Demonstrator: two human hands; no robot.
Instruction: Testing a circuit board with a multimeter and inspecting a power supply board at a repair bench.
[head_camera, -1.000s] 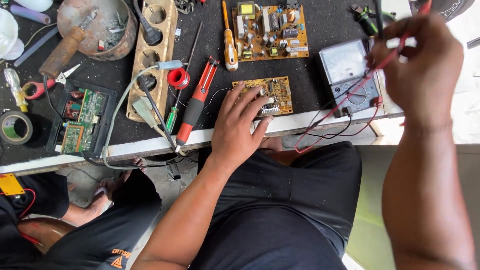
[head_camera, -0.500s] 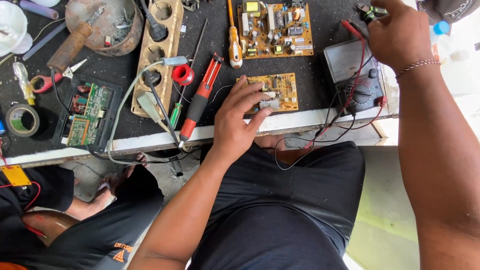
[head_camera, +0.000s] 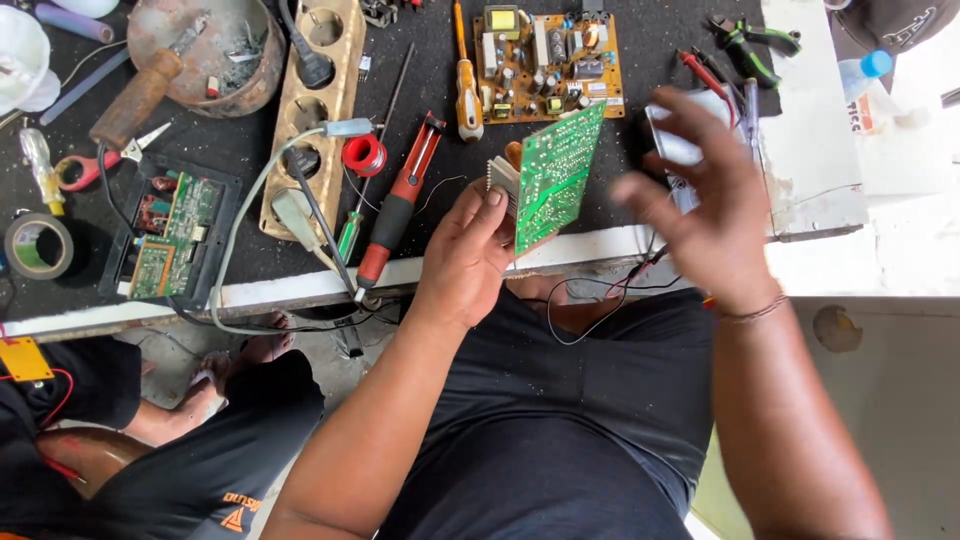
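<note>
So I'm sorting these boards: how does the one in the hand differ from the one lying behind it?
The held board is tilted up on edge in the left hand, showing its green solder side. The board on the table lies flat, parts facing up, on an orange-brown base, untouched. The right hand is blurred beside the held one. Both are bare rectangular circuit boards.

- The green circuit board (head_camera: 558, 175), centre of the frame, has a glossy lacquered solder side with pale printed traces.
- The counter (head_camera: 250, 150) is covered in a matt black, slightly gritty mat, with a chipped white painted edge.
- The wooden socket strip (head_camera: 310, 110), upper left, looks bare and worn.
- The bowl (head_camera: 205, 45), upper left, is rusty rough metal.
- The red screwdriver (head_camera: 400, 200) handle is smooth plastic.
</note>
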